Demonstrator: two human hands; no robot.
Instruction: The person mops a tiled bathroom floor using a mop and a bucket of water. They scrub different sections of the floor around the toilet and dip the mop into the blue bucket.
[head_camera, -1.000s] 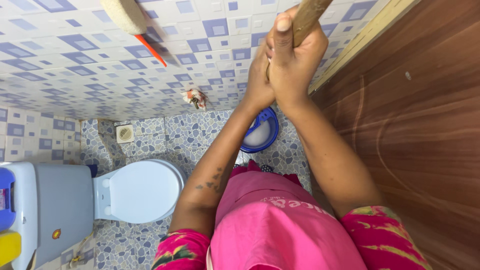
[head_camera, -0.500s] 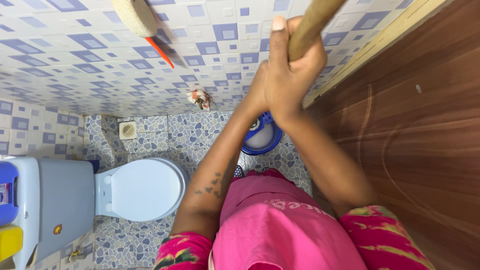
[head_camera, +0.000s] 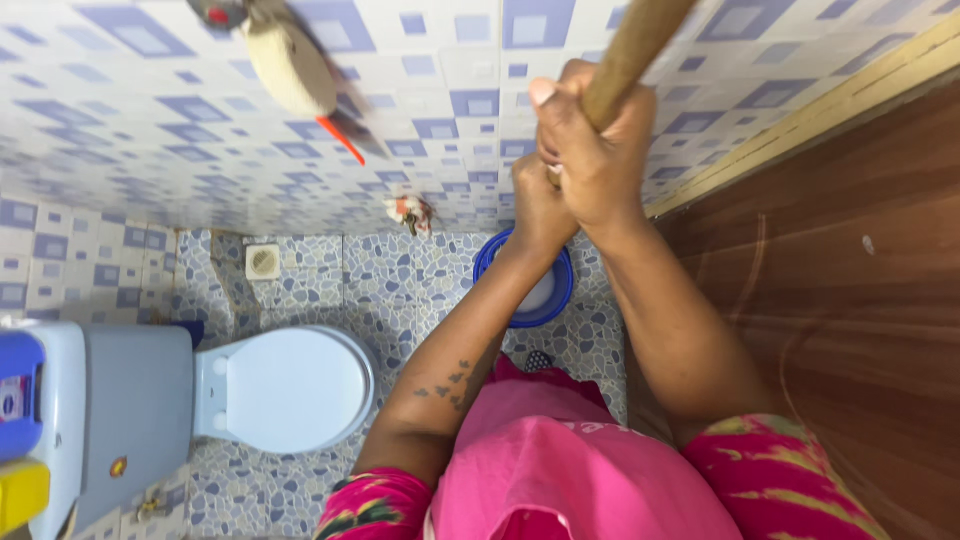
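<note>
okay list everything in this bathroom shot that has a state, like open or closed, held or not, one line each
Left hand: closed around the wooden handle, lower grip.
Right hand: closed around the same handle, upper grip.
Wooden handle: held, tilted, top out of frame.
Toilet lid: closed.
Blue bucket: upright on the floor, open top, partly hidden by the arms.
Floor drain: covered by its grate.
Wooden door: cannot tell whether shut.

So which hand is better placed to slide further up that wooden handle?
Probably the right. The right hand has its grip wrapped round the wooden handle at the higher spot, next to the bare length above. The left hand sits below it, pressed against it, so its way up is blocked.
</note>
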